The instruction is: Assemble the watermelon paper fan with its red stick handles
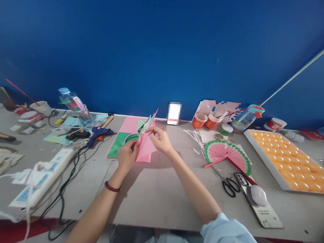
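Observation:
Both my hands meet over the middle of the table. My left hand (pixel 126 156), with a dark red bead bracelet on the wrist, pinches the lower end of a folded pink-and-green paper piece (pixel 144 129). My right hand (pixel 160 139) pinches the same piece near its upper folds. The piece is held just above pink paper sheets (pixel 147 151) and a green sheet (pixel 116 148) lying flat on the table.
A watermelon paper fan (pixel 227 154), black scissors (pixel 230 186) and a phone (pixel 259 204) lie at the right, beside a tray of orange balls (pixel 291 163). Red paper cups (pixel 206 120) stand behind. A blue glue gun (pixel 99 134), a power strip (pixel 41 180) and a water bottle (pixel 74 103) are at the left.

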Demonstrator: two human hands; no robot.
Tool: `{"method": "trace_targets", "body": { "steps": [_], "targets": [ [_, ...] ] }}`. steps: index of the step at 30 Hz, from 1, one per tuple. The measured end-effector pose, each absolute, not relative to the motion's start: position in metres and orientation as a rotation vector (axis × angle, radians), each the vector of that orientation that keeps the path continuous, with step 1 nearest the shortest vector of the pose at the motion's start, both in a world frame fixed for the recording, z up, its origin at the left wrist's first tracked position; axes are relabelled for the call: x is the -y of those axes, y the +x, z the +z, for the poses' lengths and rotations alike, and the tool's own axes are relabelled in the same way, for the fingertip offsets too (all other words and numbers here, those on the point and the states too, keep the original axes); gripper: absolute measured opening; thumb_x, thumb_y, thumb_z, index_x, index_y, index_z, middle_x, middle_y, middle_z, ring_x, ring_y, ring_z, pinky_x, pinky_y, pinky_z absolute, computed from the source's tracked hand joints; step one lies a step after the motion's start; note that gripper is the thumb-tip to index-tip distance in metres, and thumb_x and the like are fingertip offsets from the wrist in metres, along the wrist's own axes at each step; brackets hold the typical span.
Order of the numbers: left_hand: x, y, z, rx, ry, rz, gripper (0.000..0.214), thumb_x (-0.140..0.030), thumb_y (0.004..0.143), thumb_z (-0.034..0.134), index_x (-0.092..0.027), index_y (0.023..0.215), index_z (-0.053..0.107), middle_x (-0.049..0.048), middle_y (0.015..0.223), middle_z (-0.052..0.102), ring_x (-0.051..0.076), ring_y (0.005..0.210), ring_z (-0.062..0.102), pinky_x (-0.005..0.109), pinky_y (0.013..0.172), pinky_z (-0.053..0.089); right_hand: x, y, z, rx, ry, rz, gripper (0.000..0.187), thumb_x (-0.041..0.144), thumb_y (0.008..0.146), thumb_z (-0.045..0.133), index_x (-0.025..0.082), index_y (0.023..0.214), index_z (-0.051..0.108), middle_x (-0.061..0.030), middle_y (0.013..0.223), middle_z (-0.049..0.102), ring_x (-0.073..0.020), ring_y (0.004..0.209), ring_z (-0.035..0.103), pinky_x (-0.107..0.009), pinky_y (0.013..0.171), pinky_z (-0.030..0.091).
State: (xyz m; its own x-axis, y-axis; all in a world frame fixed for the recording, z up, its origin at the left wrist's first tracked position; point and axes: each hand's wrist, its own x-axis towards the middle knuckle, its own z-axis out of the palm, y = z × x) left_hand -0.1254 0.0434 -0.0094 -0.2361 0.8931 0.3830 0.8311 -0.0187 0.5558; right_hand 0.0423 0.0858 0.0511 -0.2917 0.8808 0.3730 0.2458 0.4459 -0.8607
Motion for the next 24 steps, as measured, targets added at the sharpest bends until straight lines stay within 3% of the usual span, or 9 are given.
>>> {"method": "trace_targets", "body": {
  "steps": [7,12,19,22,24],
  "targets": [
    [-0.042,-0.124,-0.01,-2.125,1.914,1.022,0.021,-0.026,0.087,0.049,-0.019,0.095,0.067,0.0044,0.088,0.072,0.02,0.081,0.066,0.029,0.067,0.043,-0.095,0.075,0.066,2.089,-1.192,0.853,0.034,0.013,0.071,0.043,0.019,0.095,0.067,-0.0007,0.075,0.066,-0.0123,0.06,0.052,-0.023,0.061,0.039],
    [-0.041,-0.119,-0.008,-2.112,1.994,0.826,0.021,-0.032,0.085,0.05,-0.021,0.091,0.067,0.0036,0.089,0.072,0.021,0.083,0.066,0.028,0.068,0.044,-0.098,0.096,0.071,2.242,-1.365,0.766,0.032,0.012,0.074,0.044,0.02,0.093,0.068,-0.005,0.097,0.069,-0.0166,0.082,0.059,-0.023,0.066,0.04],
    [-0.036,-0.107,0.012,-2.24,2.237,0.418,0.038,-0.041,0.09,0.037,-0.017,0.081,0.066,0.0103,0.082,0.069,0.025,0.081,0.064,0.031,0.063,0.043,-0.097,0.102,0.073,2.361,-1.546,0.646,0.03,0.016,0.081,0.041,0.017,0.085,0.071,-0.0074,0.086,0.071,-0.0174,0.079,0.061,-0.024,0.064,0.039],
    [-0.042,-0.101,0.026,-2.169,2.342,0.338,0.046,-0.045,0.091,0.034,-0.016,0.073,0.065,0.0117,0.075,0.067,0.026,0.081,0.063,0.032,0.065,0.044,-0.098,0.106,0.075,2.392,-1.5,0.655,0.033,0.015,0.082,0.04,0.018,0.087,0.072,-0.0067,0.093,0.072,-0.0183,0.087,0.062,-0.024,0.071,0.041],
    [-0.057,-0.099,0.034,-2.099,2.379,0.376,0.042,-0.04,0.093,0.033,-0.017,0.08,0.066,0.0107,0.082,0.068,0.025,0.083,0.063,0.031,0.068,0.044,-0.098,0.108,0.076,2.415,-1.442,0.701,0.036,0.013,0.08,0.039,0.02,0.092,0.073,-0.005,0.102,0.071,-0.0189,0.095,0.062,-0.025,0.077,0.042]
  ]
}}
